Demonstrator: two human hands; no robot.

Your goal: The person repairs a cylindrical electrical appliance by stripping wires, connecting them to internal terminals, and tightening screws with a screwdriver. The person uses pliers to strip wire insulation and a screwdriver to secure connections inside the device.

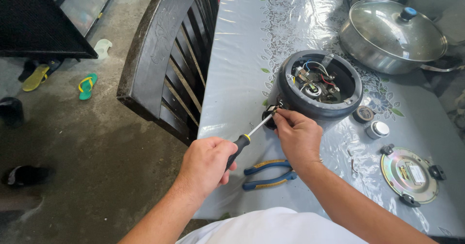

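Note:
An upturned round black appliance [319, 85] lies on the table with its base off, showing coloured wires and small parts inside. My left hand [206, 165] grips a screwdriver [251, 133] with a black and yellow handle. Its tip meets a small black socket part [269, 115] on the appliance's near left side. My right hand [298, 136] pinches that part at the rim. The removed round metal base plate [409, 175] lies to the right.
Blue-handled pliers [269, 174] lie on the plastic-covered table [242, 45] under my hands. A tape roll [363, 114] and a small white cap [378, 129] sit beside the appliance. A lidded steel pot [392, 36] stands behind. A dark wooden chair [164, 65] is at left.

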